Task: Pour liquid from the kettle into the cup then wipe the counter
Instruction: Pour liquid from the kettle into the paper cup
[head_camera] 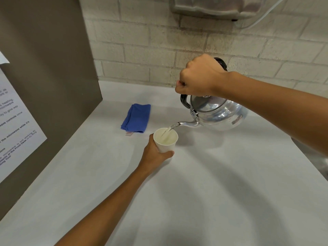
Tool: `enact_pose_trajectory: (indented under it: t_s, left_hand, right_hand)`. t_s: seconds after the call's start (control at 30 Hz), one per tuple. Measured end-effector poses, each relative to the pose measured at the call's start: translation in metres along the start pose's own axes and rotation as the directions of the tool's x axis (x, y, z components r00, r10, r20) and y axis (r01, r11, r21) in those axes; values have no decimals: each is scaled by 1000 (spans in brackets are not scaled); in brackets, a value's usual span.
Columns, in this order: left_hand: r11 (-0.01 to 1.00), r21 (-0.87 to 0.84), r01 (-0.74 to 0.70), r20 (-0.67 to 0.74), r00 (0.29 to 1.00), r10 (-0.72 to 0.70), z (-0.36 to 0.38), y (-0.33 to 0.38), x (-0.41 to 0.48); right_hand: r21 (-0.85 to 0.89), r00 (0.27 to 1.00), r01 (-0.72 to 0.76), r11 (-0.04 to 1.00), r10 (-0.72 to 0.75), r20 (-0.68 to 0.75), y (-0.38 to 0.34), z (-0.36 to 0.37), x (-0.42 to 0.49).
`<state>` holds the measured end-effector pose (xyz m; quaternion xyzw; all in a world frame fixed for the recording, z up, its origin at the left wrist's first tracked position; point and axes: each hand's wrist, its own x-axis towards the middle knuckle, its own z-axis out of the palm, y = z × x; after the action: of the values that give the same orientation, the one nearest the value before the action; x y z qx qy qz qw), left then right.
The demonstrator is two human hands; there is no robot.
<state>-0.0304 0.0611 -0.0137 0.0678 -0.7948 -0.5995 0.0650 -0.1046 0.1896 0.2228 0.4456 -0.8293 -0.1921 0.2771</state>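
Observation:
A shiny metal kettle (220,112) with a black handle hangs tilted above the white counter (204,183), its spout pointing left and down. My right hand (198,77) is closed around the handle on top. A thin stream runs from the spout into a small white paper cup (166,140), which holds pale liquid. My left hand (156,153) grips the cup from the near left side, low over the counter. A folded blue cloth (136,118) lies flat on the counter just behind and left of the cup.
A brown-grey panel (48,71) with a printed paper notice (16,125) walls off the left side. A pale brick wall (159,50) runs along the back, with a grey fixture (216,6) and a cord mounted high on it.

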Motion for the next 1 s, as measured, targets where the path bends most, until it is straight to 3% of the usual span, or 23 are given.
enact_pose_trajectory:
  t_s: [1.0]
  left_hand:
    - [1000,-6,-3,-10,1000,3,1,-4,2]
  right_hand:
    - [-18,999,31,999,-30,12,4,-2,-2]
